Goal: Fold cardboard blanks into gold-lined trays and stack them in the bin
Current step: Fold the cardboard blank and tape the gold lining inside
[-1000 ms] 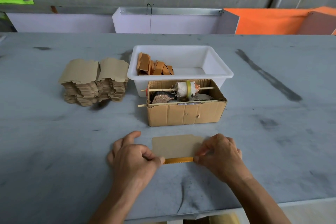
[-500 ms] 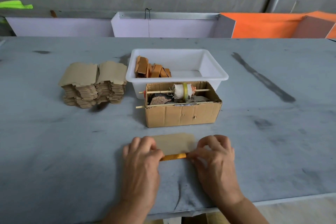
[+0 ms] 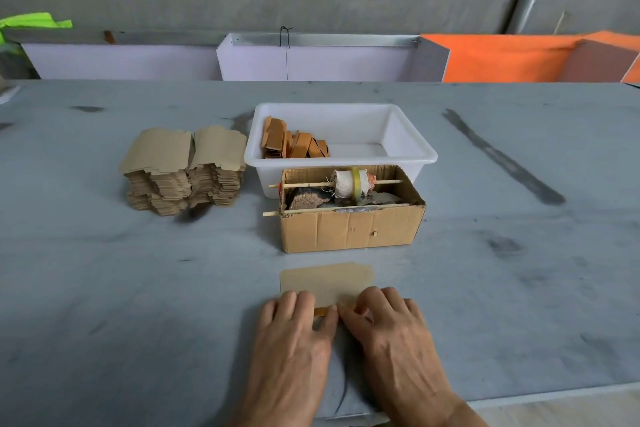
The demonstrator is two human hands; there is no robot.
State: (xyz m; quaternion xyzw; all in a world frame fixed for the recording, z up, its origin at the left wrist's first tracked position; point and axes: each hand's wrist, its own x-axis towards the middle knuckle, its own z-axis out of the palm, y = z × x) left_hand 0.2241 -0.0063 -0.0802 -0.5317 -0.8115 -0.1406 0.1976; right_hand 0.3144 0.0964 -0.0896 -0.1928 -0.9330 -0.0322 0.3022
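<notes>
A flat brown cardboard blank (image 3: 325, 281) lies on the grey table in front of me, with a thin strip of its gold lining showing at the near edge. My left hand (image 3: 294, 340) and my right hand (image 3: 388, 326) press side by side on that near edge, fingertips almost touching, pinching the fold. A tall double stack of blanks (image 3: 183, 172) stands at the left. The white plastic bin (image 3: 408, 142) behind holds several folded gold-lined trays (image 3: 294, 144) leaning at its left end.
An open corrugated box (image 3: 349, 230) with two wooden sticks, a roll of white cloth and scraps sits between the blank and the bin. The table's near edge runs just under my wrists. White and orange panels line the far side.
Both hands slid inward along the blank's near edge until they almost meet, covering most of the gold strip. The camera has drawn back slightly.
</notes>
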